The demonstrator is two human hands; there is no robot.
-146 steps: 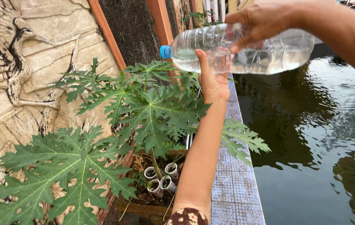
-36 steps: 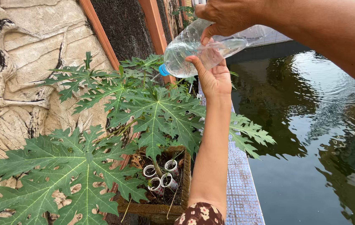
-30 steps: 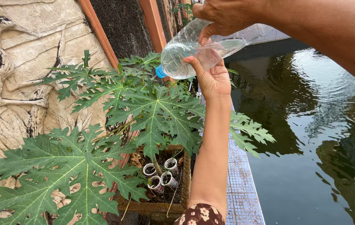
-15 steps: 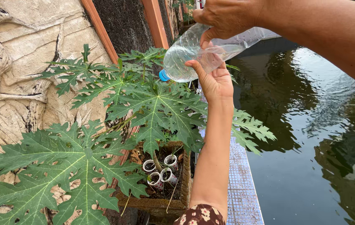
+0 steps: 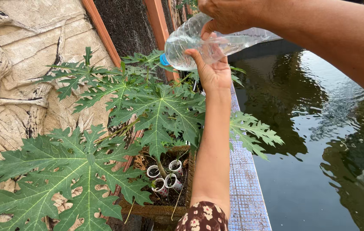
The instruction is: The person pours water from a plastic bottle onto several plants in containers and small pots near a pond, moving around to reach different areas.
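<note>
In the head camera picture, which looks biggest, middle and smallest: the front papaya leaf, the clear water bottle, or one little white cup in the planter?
1. Front papaya leaf, though it is nearest the camera, which makes it look bigger.
2. Clear water bottle, partly hidden by the hands.
3. Little white cup, plainly smallest.

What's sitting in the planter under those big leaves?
In the planter: dark soil, the plant's thin stem and four small white cups set around it. The leaves and the left forearm hide the planter's rest.
</note>
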